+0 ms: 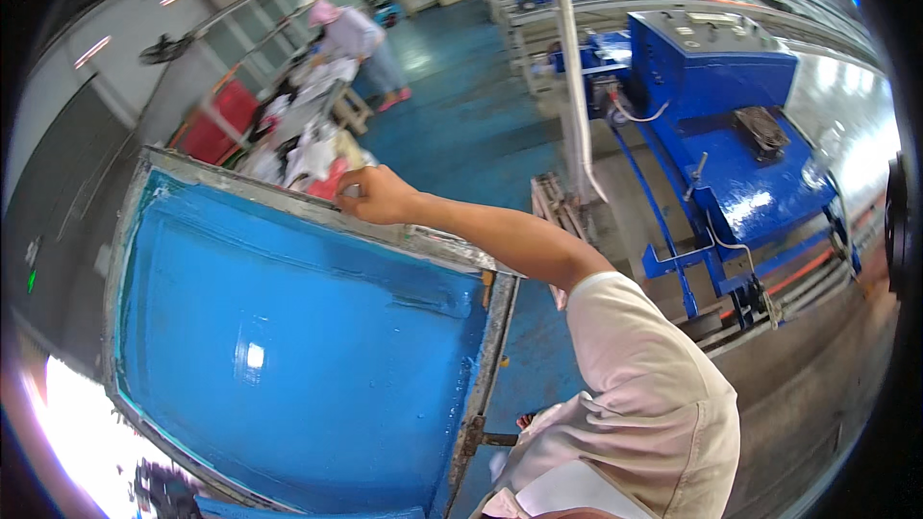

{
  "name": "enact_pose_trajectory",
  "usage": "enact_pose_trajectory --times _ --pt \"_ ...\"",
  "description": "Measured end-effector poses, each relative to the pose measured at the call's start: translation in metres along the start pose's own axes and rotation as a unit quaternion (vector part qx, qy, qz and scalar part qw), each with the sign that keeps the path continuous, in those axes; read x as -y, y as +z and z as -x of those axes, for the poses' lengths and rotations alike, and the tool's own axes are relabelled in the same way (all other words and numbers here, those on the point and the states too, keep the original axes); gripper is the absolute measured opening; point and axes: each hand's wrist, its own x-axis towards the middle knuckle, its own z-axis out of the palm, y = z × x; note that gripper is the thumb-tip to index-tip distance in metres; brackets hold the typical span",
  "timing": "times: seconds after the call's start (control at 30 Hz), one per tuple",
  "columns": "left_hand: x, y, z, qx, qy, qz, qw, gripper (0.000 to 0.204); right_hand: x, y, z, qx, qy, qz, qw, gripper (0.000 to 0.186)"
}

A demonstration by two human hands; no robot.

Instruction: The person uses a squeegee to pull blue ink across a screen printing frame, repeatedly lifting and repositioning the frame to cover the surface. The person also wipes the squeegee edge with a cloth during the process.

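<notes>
The person's right hand [380, 195] was up at the top edge of a big blue screen [298, 327]. Its fingers were curled in, over the grey frame [496, 332] that went around the screen. I cannot tell if they were gripping the frame or just resting on it. The left hand was out of view, so I cannot tell what it was doing.

The screen was in front of the person, on the left side, and it was tilted. It was shiny, with one bright spot of light on it and a dark smear near the top right corner. The frame looked worn and messy. The right arm stretched over to it from a short cream sleeve [639, 346].

Past the hand, a heap of cloths [308, 149] was on a long bench [353, 111]. Another person [351, 38], with a pink head cover, leaned over the bench. On the right was a big blue machine [707, 67] with a dark block [760, 133] on it. A pale post [569, 67] stood just beside the machine. The floor [452, 86] was blue-green.
</notes>
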Motion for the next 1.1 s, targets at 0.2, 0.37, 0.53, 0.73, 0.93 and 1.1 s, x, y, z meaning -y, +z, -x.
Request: enact_pose_trajectory --times 0.2,0.37,0.53,0.73,0.93,1.1 --pt "0.02 0.181 -0.18 0.155 -0.009 -0.016 0.988 0.111 -0.098 -0.014 -0.054 -0.052 0.092 0.067 0.992 0.025" --pt "0.031 0.329 -0.3 0.273 -0.003 -0.005 0.962 0.107 -0.198 -0.053 -0.106 -0.164 0.093 0.152 0.97 0.025" --pt "0.036 0.473 -0.397 0.355 -0.007 0.009 0.935 0.104 -0.251 -0.112 -0.14 -0.218 0.157 0.236 0.934 0.03" --pt "0.048 0.68 -0.474 0.461 -0.016 -0.017 0.887 0.1 -0.326 -0.181 -0.182 -0.316 0.234 0.33 0.858 0.038" --pt "0.07 0.916 -0.515 0.546 -0.014 0.026 0.837 0.096 -0.398 -0.303 -0.235 -0.366 0.256 0.434 0.782 0.039" --pt "0.091 1.099 -0.53 0.626 -0.031 0.057 0.777 0.093 -0.402 -0.386 -0.279 -0.392 0.364 0.465 0.705 0.04"
